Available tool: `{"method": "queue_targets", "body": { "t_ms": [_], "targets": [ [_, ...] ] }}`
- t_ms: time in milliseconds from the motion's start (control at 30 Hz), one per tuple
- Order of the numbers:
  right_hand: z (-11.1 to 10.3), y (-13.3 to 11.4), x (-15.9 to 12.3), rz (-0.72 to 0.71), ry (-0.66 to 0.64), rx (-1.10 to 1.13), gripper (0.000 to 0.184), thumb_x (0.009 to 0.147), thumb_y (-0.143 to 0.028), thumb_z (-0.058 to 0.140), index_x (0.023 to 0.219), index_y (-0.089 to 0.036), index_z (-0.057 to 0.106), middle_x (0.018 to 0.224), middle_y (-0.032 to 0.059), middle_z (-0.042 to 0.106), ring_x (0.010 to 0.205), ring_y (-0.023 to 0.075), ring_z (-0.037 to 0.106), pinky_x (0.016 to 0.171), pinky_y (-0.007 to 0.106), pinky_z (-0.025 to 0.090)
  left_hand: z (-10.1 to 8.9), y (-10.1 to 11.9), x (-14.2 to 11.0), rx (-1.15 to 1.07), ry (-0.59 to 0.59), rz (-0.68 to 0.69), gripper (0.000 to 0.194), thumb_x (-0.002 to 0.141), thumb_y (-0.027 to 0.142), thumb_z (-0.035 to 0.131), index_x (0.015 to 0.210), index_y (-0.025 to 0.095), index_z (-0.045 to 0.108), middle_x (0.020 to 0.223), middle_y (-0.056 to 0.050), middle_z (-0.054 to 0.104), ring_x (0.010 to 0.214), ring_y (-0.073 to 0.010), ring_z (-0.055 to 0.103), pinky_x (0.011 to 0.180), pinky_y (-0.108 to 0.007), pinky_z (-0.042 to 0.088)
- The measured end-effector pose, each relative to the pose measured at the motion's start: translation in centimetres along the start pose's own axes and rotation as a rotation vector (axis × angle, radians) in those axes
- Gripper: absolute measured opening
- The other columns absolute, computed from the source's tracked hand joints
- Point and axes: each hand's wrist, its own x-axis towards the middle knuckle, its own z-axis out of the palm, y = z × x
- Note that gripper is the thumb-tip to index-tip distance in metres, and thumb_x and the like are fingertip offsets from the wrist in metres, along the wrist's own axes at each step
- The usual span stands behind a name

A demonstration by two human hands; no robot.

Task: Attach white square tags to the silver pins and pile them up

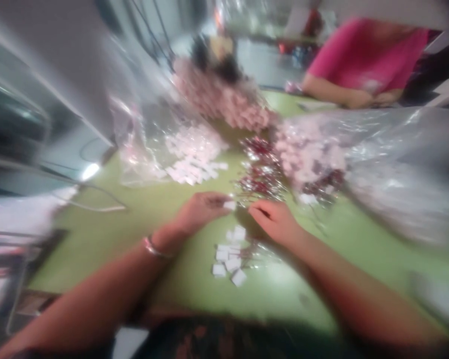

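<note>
Between the fingertips of my left hand [205, 209] is a small white tag [229, 205], pinched at the centre of the table. My right hand [273, 215] is closed just to its right, thumb against fingers; what it pinches is too small and blurred to name. Just beyond both hands lies a pile of red and silver wire-like pieces [262, 177]. Nearer to me rest several white square tags [228, 262], with thin clear and reddish strands [260, 254] running out from them to the right.
On the green table [127, 249], white pieces [192, 167] spill by a clear plastic bag [138, 144]. Pink bundles [228, 99] lie at the back, more pale pink pieces [307, 149] beside a large plastic sheet [404, 169]. Across sits a person in a pink top [370, 55].
</note>
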Motion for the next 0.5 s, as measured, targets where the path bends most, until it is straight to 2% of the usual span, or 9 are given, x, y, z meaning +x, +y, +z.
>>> {"method": "queue_targets", "body": {
  "t_ms": [167, 333, 400, 500],
  "targets": [
    [-0.2, -0.5, 0.3, 0.096, -0.149, 0.095, 0.025, 0.088, -0.026, 0.049, 0.065, -0.020, 0.058, 0.062, -0.0028, 0.058, 0.059, 0.0112, 0.051, 0.057, 0.024, 0.037, 0.0, 0.5, -0.2, -0.002, -0.053, 0.055, 0.032, 0.072, 0.032, 0.076, 0.101, 0.019, 0.073, 0.091, -0.007, 0.075, 0.078, -0.0149, 0.068, 0.077, -0.029, 0.055],
    [-0.5, -0.8, 0.4, 0.175, -0.269, 0.216, 0.024, 0.086, -0.028, 0.049, 0.067, -0.019, 0.058, 0.062, -0.0030, 0.055, 0.059, 0.0111, 0.049, 0.057, 0.024, 0.037, 0.1, 0.8, -0.4, 0.013, -0.219, 0.128, 0.028, 0.071, 0.029, 0.077, 0.098, 0.019, 0.074, 0.085, -0.005, 0.075, 0.071, -0.0134, 0.067, 0.068, -0.025, 0.055],
    [-0.3, -0.7, 0.4, 0.172, -0.275, 0.204, 0.025, 0.086, -0.029, 0.049, 0.064, -0.019, 0.056, 0.061, -0.0036, 0.053, 0.058, 0.0109, 0.047, 0.056, 0.023, 0.036, 0.4, 0.5, -0.5, 0.018, -0.239, 0.118, 0.030, 0.070, 0.028, 0.078, 0.098, 0.018, 0.074, 0.081, -0.005, 0.074, 0.069, -0.0136, 0.067, 0.065, -0.025, 0.054],
    [0.2, -0.3, 0.4, 0.143, -0.229, 0.118, 0.025, 0.085, -0.027, 0.048, 0.062, -0.019, 0.053, 0.059, -0.0037, 0.052, 0.058, 0.0113, 0.048, 0.056, 0.023, 0.035, 1.1, 0.1, -0.6, 0.088, -0.189, 0.101, 0.030, 0.069, 0.027, 0.078, 0.097, 0.018, 0.075, 0.078, -0.005, 0.074, 0.067, -0.0150, 0.066, 0.063, -0.026, 0.054]
  ]
}}
